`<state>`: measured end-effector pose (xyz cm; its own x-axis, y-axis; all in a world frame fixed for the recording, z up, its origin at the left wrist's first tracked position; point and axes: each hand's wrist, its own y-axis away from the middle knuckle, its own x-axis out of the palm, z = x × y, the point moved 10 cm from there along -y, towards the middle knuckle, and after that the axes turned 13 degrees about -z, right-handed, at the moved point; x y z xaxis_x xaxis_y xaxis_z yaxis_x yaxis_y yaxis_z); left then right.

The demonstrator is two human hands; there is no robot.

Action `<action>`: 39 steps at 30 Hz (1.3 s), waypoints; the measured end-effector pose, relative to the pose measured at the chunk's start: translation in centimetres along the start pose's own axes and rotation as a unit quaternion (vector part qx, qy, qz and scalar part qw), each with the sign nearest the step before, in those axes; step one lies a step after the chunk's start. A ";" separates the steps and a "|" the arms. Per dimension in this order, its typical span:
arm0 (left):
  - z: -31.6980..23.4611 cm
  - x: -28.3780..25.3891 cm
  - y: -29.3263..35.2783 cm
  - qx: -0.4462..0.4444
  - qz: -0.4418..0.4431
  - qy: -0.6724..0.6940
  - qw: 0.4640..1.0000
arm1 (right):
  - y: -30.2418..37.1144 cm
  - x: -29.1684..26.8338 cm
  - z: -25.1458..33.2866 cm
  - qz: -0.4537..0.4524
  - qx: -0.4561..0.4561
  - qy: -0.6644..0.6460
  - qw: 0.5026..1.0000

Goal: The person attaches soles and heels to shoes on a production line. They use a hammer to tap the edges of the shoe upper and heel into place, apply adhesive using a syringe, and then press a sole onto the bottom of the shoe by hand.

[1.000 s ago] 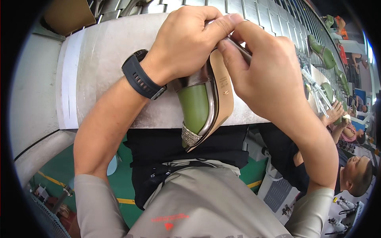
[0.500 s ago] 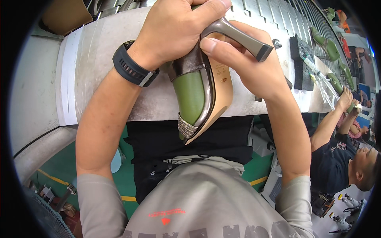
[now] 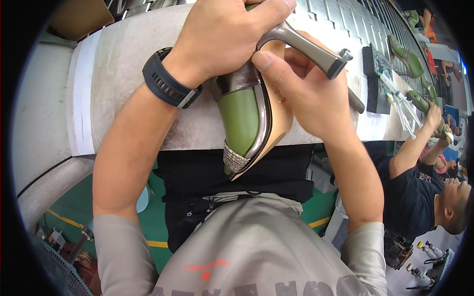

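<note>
A high-heeled sandal [image 3: 240,81] with a dark metallic strap is held on its side over the bench, toe toward me. Inside it sits a green shoe last [image 3: 238,116], and a rhinestone band [image 3: 234,158] crosses the toe. My left hand [image 3: 224,37] is closed round the back of the shoe beside the base of its slim grey heel [image 3: 308,49]. With the thumb against the tan sole [image 3: 273,126] just below the heel, my right hand [image 3: 313,91] grips from the other side. Its remaining fingers are partly hidden behind the heel.
To the right, a black block [image 3: 376,79] and syringes [image 3: 392,86] lie on the pale bench [image 3: 123,118]. Beyond them, a person [image 3: 417,197] handles a green piece. Several green shoes [image 3: 406,56] rest along the metal-slatted conveyor [image 3: 340,17]. A cardboard box [image 3: 81,19] stands far left.
The sandal and my left hand have shifted slightly right. My right hand has come further over the sole, covering more of it, and its thumb has moved slightly lower.
</note>
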<state>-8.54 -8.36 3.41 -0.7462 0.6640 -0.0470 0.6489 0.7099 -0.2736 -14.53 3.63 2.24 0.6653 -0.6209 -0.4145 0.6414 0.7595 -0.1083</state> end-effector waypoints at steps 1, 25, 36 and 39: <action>0.0 -0.1 0.0 0.005 -0.003 0.003 1.000 | -0.1 -0.2 -0.1 0.000 -0.002 -0.001 1.000; -0.6 -0.1 -0.4 0.023 -0.021 -0.026 0.999 | 0.9 1.2 -2.5 -0.023 0.105 -0.200 0.974; 1.0 0.1 -0.3 -0.034 -0.014 -0.012 0.999 | 5.1 0.5 -3.2 0.079 0.197 -0.195 0.958; 1.4 0.1 -0.4 0.014 0.034 0.009 0.999 | 2.0 0.9 -2.4 0.038 0.165 -0.130 0.977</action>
<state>-9.07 -8.87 2.20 -0.6972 0.7152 -0.0491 0.6940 0.6562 -0.2963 -13.62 5.05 -0.54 0.7630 -0.6261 -0.1610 0.6459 0.7283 0.2290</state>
